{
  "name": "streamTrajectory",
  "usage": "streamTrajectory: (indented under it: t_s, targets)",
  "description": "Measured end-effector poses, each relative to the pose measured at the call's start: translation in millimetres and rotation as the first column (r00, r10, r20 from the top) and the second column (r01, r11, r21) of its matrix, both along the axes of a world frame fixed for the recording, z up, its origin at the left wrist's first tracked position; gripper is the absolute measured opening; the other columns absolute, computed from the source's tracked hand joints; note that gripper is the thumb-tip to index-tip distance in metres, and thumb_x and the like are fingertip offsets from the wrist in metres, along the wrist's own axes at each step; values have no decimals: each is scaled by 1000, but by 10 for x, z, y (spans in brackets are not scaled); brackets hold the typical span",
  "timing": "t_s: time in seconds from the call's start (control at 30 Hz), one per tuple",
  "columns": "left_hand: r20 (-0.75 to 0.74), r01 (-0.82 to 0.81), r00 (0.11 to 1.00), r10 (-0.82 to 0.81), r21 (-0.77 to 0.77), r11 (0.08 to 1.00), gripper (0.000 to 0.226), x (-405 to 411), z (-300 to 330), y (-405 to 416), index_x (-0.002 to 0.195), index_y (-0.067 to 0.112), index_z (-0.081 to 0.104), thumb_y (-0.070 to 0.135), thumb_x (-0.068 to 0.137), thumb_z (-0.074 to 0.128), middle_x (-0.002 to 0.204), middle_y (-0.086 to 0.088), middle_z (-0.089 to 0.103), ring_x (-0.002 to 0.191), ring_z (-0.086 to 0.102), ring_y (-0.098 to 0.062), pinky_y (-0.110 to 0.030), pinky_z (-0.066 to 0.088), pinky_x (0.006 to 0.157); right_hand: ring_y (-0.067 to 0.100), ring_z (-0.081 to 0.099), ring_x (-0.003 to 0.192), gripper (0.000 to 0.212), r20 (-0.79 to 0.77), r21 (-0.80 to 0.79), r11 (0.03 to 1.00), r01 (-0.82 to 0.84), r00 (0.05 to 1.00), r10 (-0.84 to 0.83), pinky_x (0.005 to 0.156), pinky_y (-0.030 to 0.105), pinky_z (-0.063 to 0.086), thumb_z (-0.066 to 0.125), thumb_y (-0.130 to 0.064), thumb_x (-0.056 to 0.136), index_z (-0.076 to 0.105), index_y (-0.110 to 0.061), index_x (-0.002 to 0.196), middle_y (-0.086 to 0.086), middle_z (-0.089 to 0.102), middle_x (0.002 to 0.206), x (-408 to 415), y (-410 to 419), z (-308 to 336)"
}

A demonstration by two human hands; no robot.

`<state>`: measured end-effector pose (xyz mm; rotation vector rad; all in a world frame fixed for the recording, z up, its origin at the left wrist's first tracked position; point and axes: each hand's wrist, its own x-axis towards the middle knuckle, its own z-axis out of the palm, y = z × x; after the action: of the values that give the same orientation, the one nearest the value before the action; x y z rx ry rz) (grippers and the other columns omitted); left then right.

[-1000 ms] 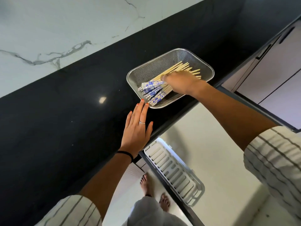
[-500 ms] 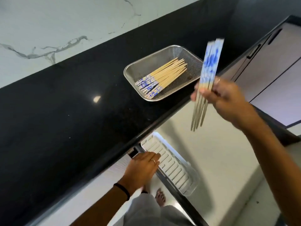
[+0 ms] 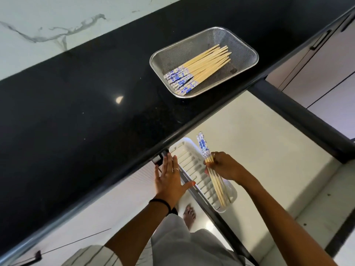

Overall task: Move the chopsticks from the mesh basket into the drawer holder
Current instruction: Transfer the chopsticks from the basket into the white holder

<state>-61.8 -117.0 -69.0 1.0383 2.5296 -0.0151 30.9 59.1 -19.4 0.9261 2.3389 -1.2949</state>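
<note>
Black counter (image 3: pixel 76 104) fills the left. Below its edge, the left hand (image 3: pixel 170 179) lies flat with fingers straight and spread, resting on the drawer's front edge, holding nothing. Just right, the right hand (image 3: pixel 224 167) grips a few chopsticks (image 3: pixel 212 169) over the white holder (image 3: pixel 199 173) in the drawer (image 3: pixel 269 150). More chopsticks (image 3: pixel 199 69) lie in the mesh basket (image 3: pixel 247 52) on the counter.

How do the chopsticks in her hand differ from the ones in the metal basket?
The small bunch of blue-patterned wooden chopsticks is pinched in the right hand over the white slotted drawer holder; the larger pile of chopsticks lies loose in the steel mesh basket on the black counter. The held bunch is far fewer. Both share the same blue-and-white tops.
</note>
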Motion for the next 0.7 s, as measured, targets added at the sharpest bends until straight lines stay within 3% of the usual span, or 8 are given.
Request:
streamTrajectory:
  t_s: [0.1,0.17,0.27,0.33,0.4,0.47,0.6,0.7]
  targets:
    - [9,-11,1000,11,3,1000,111,11,-19,10,150,11,-14,80,78,36,159,-9,-15,147,-12,-21,-45,0,117,27,67,82,10,74,-14,998,-60,995,60,79,36,53,60,-6,80,68,-9,74,9,71,81,-135,-76,-124]
    - [18,-11,1000,10,14,1000,111,6,-32,26,150,12,-14,79,78,37,159,-7,-15,147,-13,-20,-45,-2,117,27,68,76,16,107,-27,998,-64,992,66,70,37,56,56,-6,81,69,-6,72,10,73,81,-214,-127,-227]
    - [24,-3,1000,3,22,1000,112,18,-45,64,150,12,-13,79,78,40,159,-6,-15,146,-14,-19,-46,-4,116,23,55,69,26,193,41,995,-87,978,77,52,27,40,56,-12,85,48,-15,60,5,59,72,-320,-194,-402]
    - [29,-6,1000,5,32,999,113,34,-51,90,150,11,-11,79,77,41,160,-6,-13,147,-13,-19,-46,-6,116,22,51,77,28,219,98,990,-98,973,75,58,28,38,55,-14,86,43,-15,61,0,48,65,-351,-239,-492]
    - [23,-9,1000,8,39,999,114,46,-58,111,151,11,-10,80,76,42,160,-6,-12,147,-13,-19,-46,-6,115,25,57,85,11,226,135,986,-98,972,66,69,33,45,54,-14,87,57,-8,78,6,59,77,-361,-272,-546]
    - [27,-14,1000,13,47,999,114,50,-73,123,151,11,-10,79,76,43,160,-7,-11,147,-12,-19,-45,-9,114,28,60,91,10,218,167,982,-85,975,47,70,33,44,52,-15,88,60,-10,87,12,65,92,-361,-288,-602]
    - [9,-4,1000,3,53,999,114,59,-92,108,150,12,-13,81,75,38,159,-6,-14,146,-13,-19,-44,-11,111,20,52,75,30,192,161,986,-52,981,20,54,26,31,54,-11,84,40,-19,59,-1,52,67,-317,-299,-701]
    - [24,-13,1000,12,55,998,115,60,-114,98,150,12,-15,82,74,37,159,-6,-16,146,-14,-19,-45,-10,111,19,56,73,27,155,207,978,-6,988,-27,56,24,36,54,-11,82,44,-22,60,0,56,71,-228,-281,-735]
